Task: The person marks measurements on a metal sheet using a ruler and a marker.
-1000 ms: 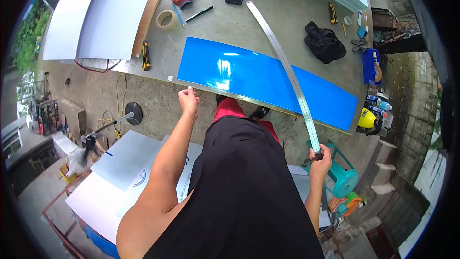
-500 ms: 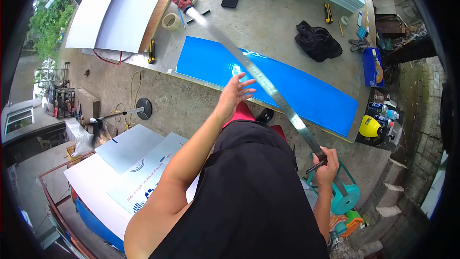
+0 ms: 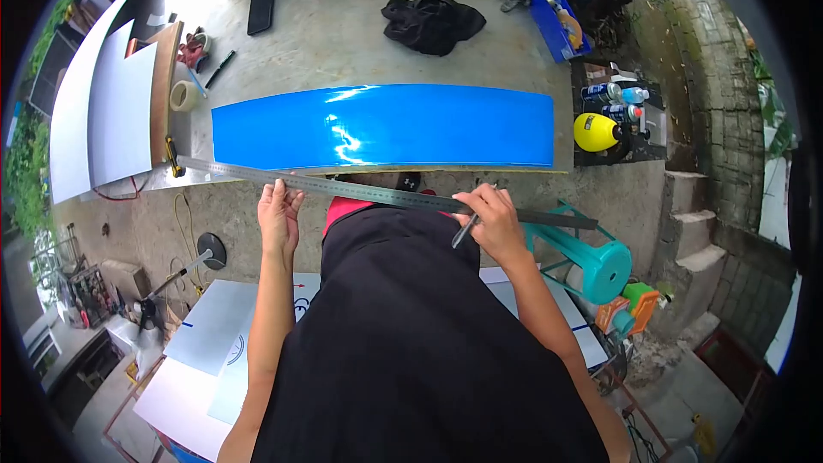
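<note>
A long steel ruler [image 3: 360, 191] lies level across my front, just off the near edge of the worktable [image 3: 343, 34]. My left hand [image 3: 279, 210] grips it left of centre. My right hand [image 3: 490, 216] holds it further right and also pinches a dark pen [image 3: 467, 227]. A long blue sheet [image 3: 386, 124] lies flat on the table along its near edge, just beyond the ruler.
On the table: a black phone [image 3: 261, 10], a black cloth [image 3: 431, 21], tape roll [image 3: 183, 95], red gloves [image 3: 192, 49], a marker, utility knives, white boards [image 3: 111, 111] at left. A yellow helmet [image 3: 596, 131] and spray cans sit right. A teal stool [image 3: 591, 261] stands by my right leg.
The ruler swung from pointing diagonally across the table to lying level in front of me. My left hand, free before, has taken hold of it. The view turned square to the table.
</note>
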Tool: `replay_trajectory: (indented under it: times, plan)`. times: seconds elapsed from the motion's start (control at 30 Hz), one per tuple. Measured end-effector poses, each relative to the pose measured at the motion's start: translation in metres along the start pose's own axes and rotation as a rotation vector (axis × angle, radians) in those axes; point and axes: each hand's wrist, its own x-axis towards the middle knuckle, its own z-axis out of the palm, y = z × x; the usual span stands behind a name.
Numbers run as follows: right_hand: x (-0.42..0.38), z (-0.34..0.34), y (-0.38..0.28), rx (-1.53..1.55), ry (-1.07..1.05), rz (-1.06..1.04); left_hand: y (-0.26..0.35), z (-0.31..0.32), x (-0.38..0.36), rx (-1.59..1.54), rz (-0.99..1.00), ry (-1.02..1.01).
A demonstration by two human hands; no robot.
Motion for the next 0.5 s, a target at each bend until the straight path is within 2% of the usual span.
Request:
replay_trajectory:
  times: [0.5]
  plan:
    - [-0.005,0.018,0.016,0.038,-0.021,0.041,-0.013,-0.020,0.000,0.052,-0.044,0.063]
